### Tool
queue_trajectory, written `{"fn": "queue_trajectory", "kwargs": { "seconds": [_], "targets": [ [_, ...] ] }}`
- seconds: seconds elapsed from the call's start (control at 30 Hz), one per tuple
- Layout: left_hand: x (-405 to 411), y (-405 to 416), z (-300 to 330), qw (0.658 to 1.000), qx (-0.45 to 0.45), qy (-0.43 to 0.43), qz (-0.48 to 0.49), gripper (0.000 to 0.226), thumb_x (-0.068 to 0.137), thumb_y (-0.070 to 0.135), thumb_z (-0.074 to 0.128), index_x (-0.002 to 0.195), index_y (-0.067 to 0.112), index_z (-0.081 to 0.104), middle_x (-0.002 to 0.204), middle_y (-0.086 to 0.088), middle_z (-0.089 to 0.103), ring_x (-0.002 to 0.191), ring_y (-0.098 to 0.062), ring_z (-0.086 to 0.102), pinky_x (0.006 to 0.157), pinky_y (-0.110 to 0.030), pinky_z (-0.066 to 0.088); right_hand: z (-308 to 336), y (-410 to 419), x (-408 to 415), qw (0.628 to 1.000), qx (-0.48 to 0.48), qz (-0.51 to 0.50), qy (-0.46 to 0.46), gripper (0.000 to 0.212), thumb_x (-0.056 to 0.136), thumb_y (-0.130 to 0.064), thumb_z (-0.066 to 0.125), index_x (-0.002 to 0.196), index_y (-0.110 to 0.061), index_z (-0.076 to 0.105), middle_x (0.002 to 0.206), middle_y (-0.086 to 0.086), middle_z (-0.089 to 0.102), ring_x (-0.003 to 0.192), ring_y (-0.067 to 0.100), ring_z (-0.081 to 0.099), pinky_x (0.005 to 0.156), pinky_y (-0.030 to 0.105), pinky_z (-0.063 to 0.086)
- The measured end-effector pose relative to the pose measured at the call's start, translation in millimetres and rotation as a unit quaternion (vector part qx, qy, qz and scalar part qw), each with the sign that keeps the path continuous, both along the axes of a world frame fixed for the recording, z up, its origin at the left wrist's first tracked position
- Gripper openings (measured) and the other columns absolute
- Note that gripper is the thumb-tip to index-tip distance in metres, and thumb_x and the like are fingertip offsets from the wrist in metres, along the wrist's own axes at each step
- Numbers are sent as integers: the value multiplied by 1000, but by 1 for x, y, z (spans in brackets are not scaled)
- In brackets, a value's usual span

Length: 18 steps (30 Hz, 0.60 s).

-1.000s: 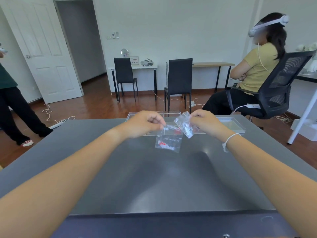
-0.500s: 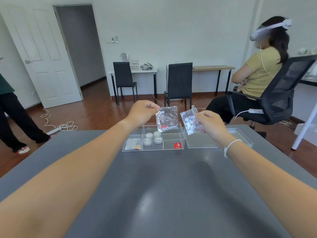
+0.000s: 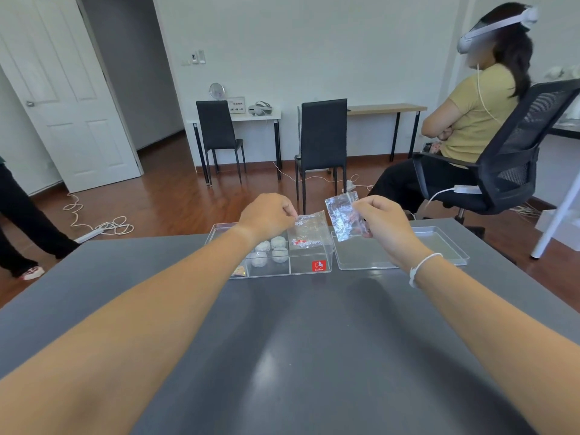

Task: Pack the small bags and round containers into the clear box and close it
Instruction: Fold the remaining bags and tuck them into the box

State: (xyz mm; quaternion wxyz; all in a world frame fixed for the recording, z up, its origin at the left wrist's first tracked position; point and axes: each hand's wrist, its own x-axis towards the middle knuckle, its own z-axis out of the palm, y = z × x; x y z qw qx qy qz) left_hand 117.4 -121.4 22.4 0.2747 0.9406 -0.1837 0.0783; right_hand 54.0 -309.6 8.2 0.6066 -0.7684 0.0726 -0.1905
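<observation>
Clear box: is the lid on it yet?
No. The clear box stands open on the table, and its lid lies flat beside it on the right.

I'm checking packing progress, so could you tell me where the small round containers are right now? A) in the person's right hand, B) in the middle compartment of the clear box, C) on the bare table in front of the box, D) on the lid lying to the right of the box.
B: the round containers sit together in the middle compartment of the clear box.

The left hand [image 3: 266, 215] pinches a small bag [image 3: 309, 229] above the clear box [image 3: 279, 262]. The right hand [image 3: 381, 221], at 3 o'clock of it, grips another bag [image 3: 340, 215].
</observation>
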Motion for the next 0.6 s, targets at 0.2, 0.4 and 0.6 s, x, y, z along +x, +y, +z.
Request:
{"fn": "queue_trajectory", "kwargs": {
  "seconds": [0.2, 0.4, 0.6],
  "targets": [
    [-3, -6, 2, 996, 88, -29, -16, 20, 80, 9, 53, 79, 12, 72, 87, 3, 68, 86, -17, 62, 68, -28, 47, -2, 3, 2, 1000, 0, 19, -4, 21, 85, -13, 53, 65, -10, 56, 55, 0, 46, 52, 12, 42, 57, 24, 43],
    [0, -11, 1, 995, 93, -9, 23, 18, 77, 10, 54, 77, 13, 72, 93, -4, 72, 90, -25, 64, 77, -36, 54, 0, 5, 1, 1000, -7, 10, -11, 20, 85, -15, 57, 66, -12, 61, 56, -5, 48, 55, 8, 42, 55, 22, 36],
    [1, -14, -4, 993, 114, 23, 27, 14, 77, 9, 55, 70, 14, 66, 96, -7, 72, 92, -27, 64, 77, -36, 54, 2, 6, -1, 1000, 15, -3, -13, 26, 85, -16, 57, 59, -17, 56, 55, -5, 45, 51, 9, 39, 50, 20, 34]
  ]
}}
